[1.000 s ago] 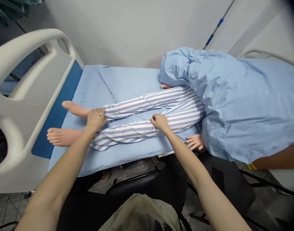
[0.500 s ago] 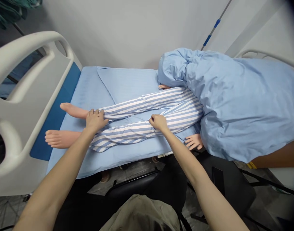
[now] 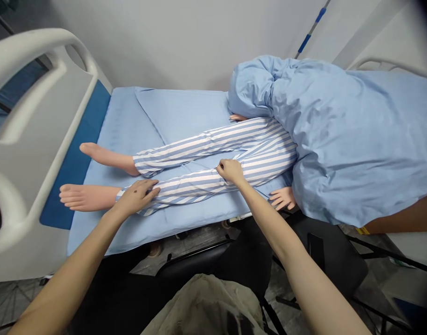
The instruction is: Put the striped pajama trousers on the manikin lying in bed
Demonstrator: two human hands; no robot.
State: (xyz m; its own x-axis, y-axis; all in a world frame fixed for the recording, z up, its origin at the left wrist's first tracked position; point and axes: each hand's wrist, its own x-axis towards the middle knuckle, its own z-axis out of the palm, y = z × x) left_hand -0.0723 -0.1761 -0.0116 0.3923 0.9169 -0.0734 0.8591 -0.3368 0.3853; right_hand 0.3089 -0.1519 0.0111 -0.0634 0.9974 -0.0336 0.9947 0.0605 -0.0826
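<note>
A manikin lies on the bed in blue-and-white striped trousers (image 3: 185, 184); its bare near foot (image 3: 89, 197) and far foot (image 3: 106, 158) point toward the footboard. My left hand (image 3: 138, 194) rests over the near lower leg just above the ankle, fingers spread across the cloth. At the near knee, my right hand (image 3: 230, 170) is closed with curled fingers on the trouser fabric; the fingertips are partly hidden. The manikin's near hand (image 3: 282, 198) lies palm down at the mattress edge, and its far hand (image 3: 238, 117) peeks from under the blue quilt (image 3: 349, 139).
The bed's white-and-blue footboard (image 3: 71, 139) stands at the left. Light blue sheet (image 3: 185, 104) covers the mattress, with a wall behind. A black chair (image 3: 332, 260) with a dark phone-like slab (image 3: 316, 251) on it is at the lower right. A blue-and-grey pole (image 3: 309, 37) leans behind.
My left hand has left the far leg's ankle and now lies on the near lower leg. My right hand stays at the near knee. The view has shifted slightly.
</note>
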